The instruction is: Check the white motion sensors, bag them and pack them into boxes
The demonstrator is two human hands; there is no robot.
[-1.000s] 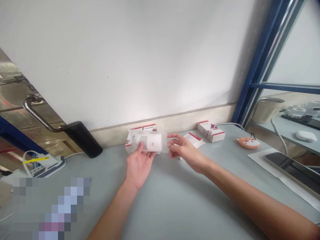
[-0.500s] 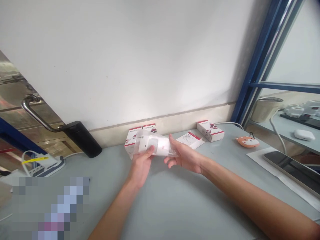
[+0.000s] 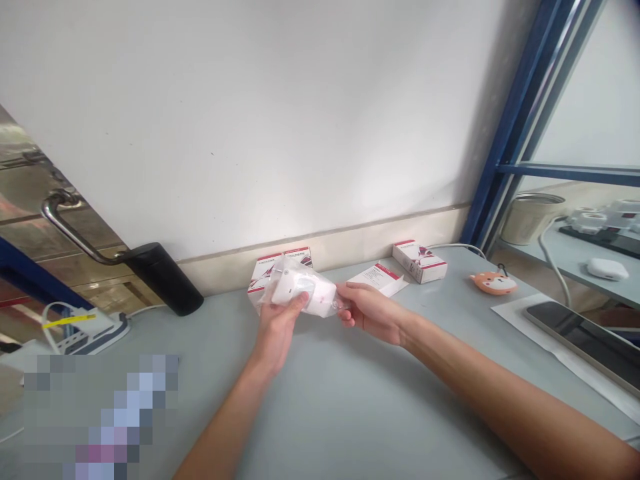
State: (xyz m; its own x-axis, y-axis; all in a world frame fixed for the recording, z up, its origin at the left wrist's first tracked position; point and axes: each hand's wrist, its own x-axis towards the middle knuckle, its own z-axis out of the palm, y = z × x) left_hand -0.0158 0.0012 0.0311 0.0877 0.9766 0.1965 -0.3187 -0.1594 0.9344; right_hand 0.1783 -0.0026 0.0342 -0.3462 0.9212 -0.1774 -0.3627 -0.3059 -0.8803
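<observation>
Both my hands hold a clear plastic bag [image 3: 305, 293] above the table, with a white device [image 3: 293, 287] inside it. The bag tilts down to the right. My left hand [image 3: 277, 327] grips it from below, with the thumb across the front of the device. My right hand [image 3: 370, 310] pinches the bag's right end between fingers and thumb. Behind the bag stand white-and-red cartons [image 3: 263, 280], partly hidden by it. The device's exact type is hidden by the bag's glare.
The grey table [image 3: 350, 400] meets a white wall. On it are a white-and-red carton [image 3: 419, 261], a flat carton [image 3: 377, 279], an orange fox-shaped toy [image 3: 493, 283], a phone [image 3: 585, 337], a black bottle [image 3: 163, 279] and a power strip [image 3: 85, 327].
My right hand has closed its fingers on the bag's end, and the bag has tilted further down to the right. The view has shifted slightly.
</observation>
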